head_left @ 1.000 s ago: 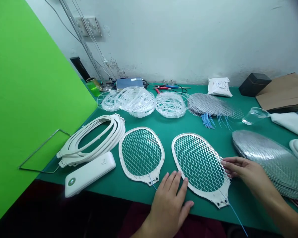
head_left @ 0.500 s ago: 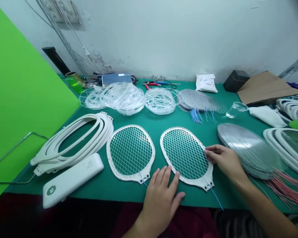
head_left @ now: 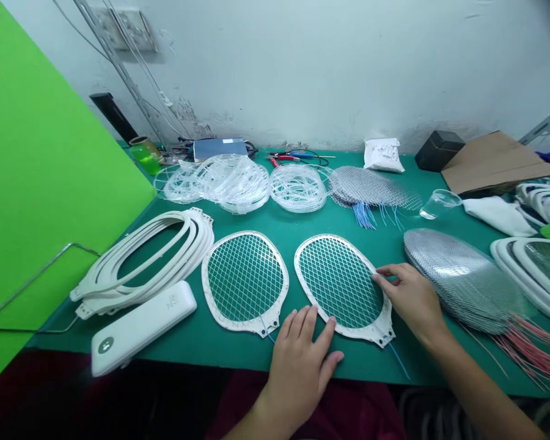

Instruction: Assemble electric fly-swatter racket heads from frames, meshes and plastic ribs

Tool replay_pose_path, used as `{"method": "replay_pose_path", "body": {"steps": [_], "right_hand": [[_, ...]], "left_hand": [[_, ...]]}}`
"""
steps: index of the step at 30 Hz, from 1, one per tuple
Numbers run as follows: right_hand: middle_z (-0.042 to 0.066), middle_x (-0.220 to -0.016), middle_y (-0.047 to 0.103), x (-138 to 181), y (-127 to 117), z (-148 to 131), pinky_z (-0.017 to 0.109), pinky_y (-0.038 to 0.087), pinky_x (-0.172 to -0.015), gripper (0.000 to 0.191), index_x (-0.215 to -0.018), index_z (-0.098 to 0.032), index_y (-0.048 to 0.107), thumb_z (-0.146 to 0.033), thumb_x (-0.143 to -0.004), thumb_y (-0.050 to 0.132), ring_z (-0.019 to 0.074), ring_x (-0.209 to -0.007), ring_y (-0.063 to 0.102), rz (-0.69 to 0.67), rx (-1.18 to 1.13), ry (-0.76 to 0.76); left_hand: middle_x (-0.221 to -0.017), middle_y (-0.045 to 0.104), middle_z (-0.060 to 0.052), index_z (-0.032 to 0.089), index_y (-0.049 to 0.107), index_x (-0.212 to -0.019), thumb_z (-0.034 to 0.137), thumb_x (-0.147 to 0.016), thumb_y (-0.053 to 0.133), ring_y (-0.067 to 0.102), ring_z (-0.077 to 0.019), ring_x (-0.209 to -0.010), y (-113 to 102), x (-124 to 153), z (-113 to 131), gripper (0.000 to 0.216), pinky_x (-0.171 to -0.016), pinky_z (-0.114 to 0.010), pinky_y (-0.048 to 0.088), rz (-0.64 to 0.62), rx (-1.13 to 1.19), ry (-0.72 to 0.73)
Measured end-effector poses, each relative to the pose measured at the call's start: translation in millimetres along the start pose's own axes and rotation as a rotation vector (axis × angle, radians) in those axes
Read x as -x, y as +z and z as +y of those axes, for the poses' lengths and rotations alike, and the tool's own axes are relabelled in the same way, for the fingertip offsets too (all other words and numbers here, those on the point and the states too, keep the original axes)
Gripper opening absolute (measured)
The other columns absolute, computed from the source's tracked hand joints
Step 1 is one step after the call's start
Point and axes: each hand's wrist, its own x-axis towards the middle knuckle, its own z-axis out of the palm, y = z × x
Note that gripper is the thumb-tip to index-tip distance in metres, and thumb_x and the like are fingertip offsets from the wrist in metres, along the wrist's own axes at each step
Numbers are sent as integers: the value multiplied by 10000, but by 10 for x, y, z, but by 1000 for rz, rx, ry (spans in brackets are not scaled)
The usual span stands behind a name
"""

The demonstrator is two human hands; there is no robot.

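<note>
A white racket-shaped frame with metal mesh across it lies flat before me, a blue wire at its neck. My right hand pinches its right rim between thumb and fingers. Flat and spread, my left hand rests by its lower left rim, fingertips touching that edge. To the left lies a similar mesh-filled frame, also with a blue wire at its neck; neither hand grips it.
Stacked white frames and a white power bank lie left. Mesh sheets with red wires sit right; mesh with blue wires and clear plastic coils lie behind. A clear cup stands near a cardboard piece.
The view has shifted slightly, so the bench items appear a little to the right. Both hands keep nearly the same places at the right-hand frame.
</note>
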Motion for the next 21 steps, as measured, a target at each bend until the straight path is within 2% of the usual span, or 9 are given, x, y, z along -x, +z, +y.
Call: {"method": "replay_pose_path", "body": {"steps": [3, 5, 6, 9, 15, 18, 21], "right_hand": [[136, -1086, 596, -33, 11, 62, 383, 451, -648, 470, -1169, -200, 681, -536, -887, 512, 312, -930, 589, 73, 232, -178], [123, -1049, 589, -47, 13, 110, 376, 464, -676, 461, -1203, -197, 657, -508, -930, 455, 299, -940, 584, 27, 260, -295], [109, -1019, 587, -42, 12, 132, 363, 466, -667, 445, -1194, -198, 653, -493, -947, 428, 271, -883, 593, -17, 236, -321], [69, -929, 564, 49, 14, 181, 326, 452, -602, 410, -1116, -193, 642, -481, -968, 390, 193, -691, 577, -95, 160, -303], [39, -831, 563, 390, 55, 210, 300, 416, -557, 353, -940, -225, 603, -517, -955, 405, 191, -687, 588, -40, 191, -306], [34, -829, 576, 458, 49, 203, 300, 389, -525, 333, -943, -236, 598, -516, -943, 417, 186, -659, 574, -7, 247, -286], [44, -829, 590, 466, -7, 244, 324, 398, -539, 315, -923, -246, 597, -505, -934, 418, 210, -672, 581, -14, 271, -288]], "left_hand": [[-1403, 550, -69, 315, 529, -1396, 465, -1006, 464, 527, -291, -1283, -20, 0, 5, 423, -1032, -504, 492, 3, 4, 2], [-1400, 553, -71, 314, 536, -1389, 465, -997, 485, 532, -295, -1279, -40, -3, 12, 423, -1026, -508, 496, -6, 16, -3], [-1400, 554, -74, 309, 541, -1384, 465, -991, 499, 533, -298, -1280, -51, -4, 17, 424, -1027, -511, 495, -12, 22, -10], [-1405, 549, -91, 280, 555, -1368, 457, -979, 527, 530, -301, -1287, -76, 12, 33, 429, -1042, -516, 482, -16, 28, -30], [-1439, 501, -152, 180, 550, -1347, 406, -979, 534, 481, -329, -1328, -40, 104, 107, 432, -1029, -536, 483, 64, -14, -75], [-1383, 553, -119, 181, 565, -1311, 251, -994, 506, 491, -273, -1310, -34, 120, 151, 331, -1072, -477, 446, 156, 11, 30], [-1223, 650, -58, 185, 613, -1222, 213, -998, 483, 560, -201, -1194, -37, 105, 174, 260, -1074, -396, 431, 116, 27, 200]]}}
